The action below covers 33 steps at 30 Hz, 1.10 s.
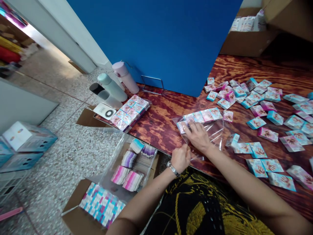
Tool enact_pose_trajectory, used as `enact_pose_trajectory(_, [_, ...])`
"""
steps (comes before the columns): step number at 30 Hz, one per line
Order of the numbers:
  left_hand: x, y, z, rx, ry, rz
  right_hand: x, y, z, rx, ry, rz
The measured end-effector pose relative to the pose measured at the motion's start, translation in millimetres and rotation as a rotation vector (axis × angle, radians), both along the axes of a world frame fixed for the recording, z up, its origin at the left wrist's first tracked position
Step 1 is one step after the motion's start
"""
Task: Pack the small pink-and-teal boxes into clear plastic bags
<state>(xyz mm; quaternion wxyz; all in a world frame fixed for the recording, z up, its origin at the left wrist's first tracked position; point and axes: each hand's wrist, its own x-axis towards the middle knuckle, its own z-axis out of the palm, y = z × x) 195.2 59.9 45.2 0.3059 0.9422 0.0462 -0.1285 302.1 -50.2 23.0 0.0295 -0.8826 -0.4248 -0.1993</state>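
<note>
- Both forearms are bare, with no sleeves in view.
- A silver-toned metal wristwatch (173,169) with a link band sits on the left wrist.
- The left hand (180,158) and right hand (198,137) wear no gloves; no rings can be made out.
- The garment (195,209) is black, printed with yellow-gold feathery patterns.

wooden table (166,120), scattered small packets (256,122)

Bright daylight — warped, soft edges
</note>
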Motion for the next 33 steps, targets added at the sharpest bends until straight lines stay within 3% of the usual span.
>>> enact_pose_trajectory(5, [3, 3, 1.1, -0.017, -0.003, -0.007, 5, 4, -4.0, 0.027, 0.031, -0.035])
enact_pose_trajectory(11, [6, 11, 4.4, -0.027, -0.013, 0.024, 21, -15, -0.5, 0.031, 0.011, 0.204])
enact_pose_trajectory(16, [1, 6, 3.1, -0.028, -0.004, 0.018, 20, -11, -0.4, 0.069, -0.049, 0.168])
enact_pose_trajectory(22, [3, 5, 4.5, -0.046, -0.016, 0.028, 16, 5, -2.6, 0.1, -0.097, 0.022])
enact_pose_trajectory(29, [-1, 9, 6.1, -0.106, -0.034, 0.112, 21, -13, 1.1, 0.057, 0.073, 0.134])
enact_pose_trajectory(33, [-2, 7, 5.3, -0.089, -0.063, 0.103, 20, -10, 1.1, 0.062, 0.065, 0.09])
